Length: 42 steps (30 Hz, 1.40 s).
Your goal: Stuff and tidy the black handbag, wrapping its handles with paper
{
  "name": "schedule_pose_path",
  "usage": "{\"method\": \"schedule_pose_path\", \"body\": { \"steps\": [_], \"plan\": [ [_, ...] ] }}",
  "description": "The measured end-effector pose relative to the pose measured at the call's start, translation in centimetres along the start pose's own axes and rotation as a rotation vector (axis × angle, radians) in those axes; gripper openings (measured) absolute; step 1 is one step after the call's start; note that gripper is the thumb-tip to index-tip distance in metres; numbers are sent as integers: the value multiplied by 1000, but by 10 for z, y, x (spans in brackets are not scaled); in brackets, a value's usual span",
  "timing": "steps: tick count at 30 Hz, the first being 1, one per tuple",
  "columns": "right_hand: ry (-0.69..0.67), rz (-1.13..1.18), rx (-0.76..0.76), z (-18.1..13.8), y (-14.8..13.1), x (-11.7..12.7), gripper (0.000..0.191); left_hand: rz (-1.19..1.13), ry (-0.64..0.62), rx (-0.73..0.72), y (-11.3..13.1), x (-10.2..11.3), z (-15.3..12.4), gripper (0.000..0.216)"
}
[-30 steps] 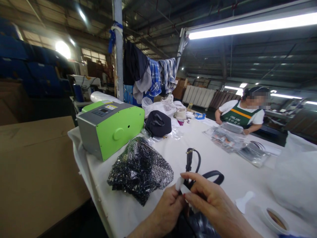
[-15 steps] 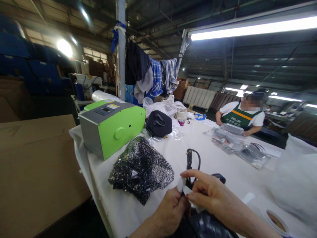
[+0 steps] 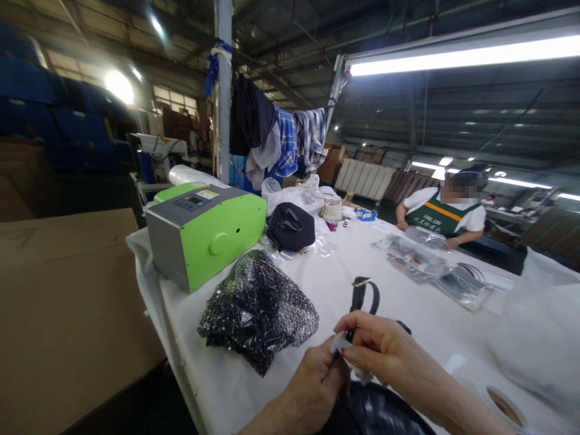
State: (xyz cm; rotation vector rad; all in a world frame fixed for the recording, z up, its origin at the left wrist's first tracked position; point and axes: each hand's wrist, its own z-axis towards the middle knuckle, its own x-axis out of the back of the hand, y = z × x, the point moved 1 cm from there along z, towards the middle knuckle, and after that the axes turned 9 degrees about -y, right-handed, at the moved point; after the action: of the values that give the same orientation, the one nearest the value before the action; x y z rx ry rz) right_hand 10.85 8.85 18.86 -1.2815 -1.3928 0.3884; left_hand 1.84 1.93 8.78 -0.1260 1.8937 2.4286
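Note:
My right hand (image 3: 385, 347) pinches a small white, soft-looking strip (image 3: 338, 343) between thumb and forefinger. My left hand (image 3: 312, 380) is closed right beside it, its fingertips mostly hidden, where a black strap (image 3: 372, 297) runs down between the hands. The strap loops up above my right hand and has a gold-coloured buckle at its top. Under both hands, at the bottom edge, lies a shiny black bag-like item (image 3: 376, 414), partly cut off by the frame.
Crumpled black patterned plastic (image 3: 260, 314) lies left of my hands, before a green-and-grey machine (image 3: 217, 235). Behind it sits a dark pouch (image 3: 290, 226). A tape roll (image 3: 502, 406) and white plastic bag (image 3: 539, 332) are at right. A co-worker (image 3: 437, 214) handles clear-bagged items (image 3: 412, 257) opposite.
The strap loop has shifted slightly right and now shows wider. The white strip's two ends have come together between my fingers. The co-worker's hands have moved slightly over the clear plastic.

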Motion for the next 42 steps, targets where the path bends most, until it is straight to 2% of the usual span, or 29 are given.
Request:
{"method": "schedule_pose_path", "body": {
  "steps": [4,10,16,21,24,27,30,33,36,38,42],
  "plan": [
    [21,-19,33,0,8,-3,18,19,-12,15,-4,-1,0,41],
    [216,-397,130,-3,20,-9,12,99,-17,13,-4,-1,1,36],
    [152,-407,111,-5,16,-10,15,124,-35,-41,-3,-2,0,34],
    [179,-514,92,-5,16,-8,10,127,-25,-45,-1,-2,0,28],
    [142,-595,89,-13,12,-1,9,121,-25,-53,4,-3,0,23],
    [184,-684,252,-25,-2,10,10,106,-44,-44,9,-5,0,17],
    [245,-793,434,-27,-12,12,16,158,-10,-4,10,-5,0,14],
    [149,-964,375,-16,-9,2,18,186,41,44,6,-5,0,11],
    [123,-1028,281,-7,0,-7,24,173,26,11,4,-5,1,16],
    [140,-1021,329,-4,4,-9,26,186,17,-21,4,-5,1,22],
    [210,-1020,565,-5,7,-9,23,168,44,4,3,-6,2,25]
  ]
}}
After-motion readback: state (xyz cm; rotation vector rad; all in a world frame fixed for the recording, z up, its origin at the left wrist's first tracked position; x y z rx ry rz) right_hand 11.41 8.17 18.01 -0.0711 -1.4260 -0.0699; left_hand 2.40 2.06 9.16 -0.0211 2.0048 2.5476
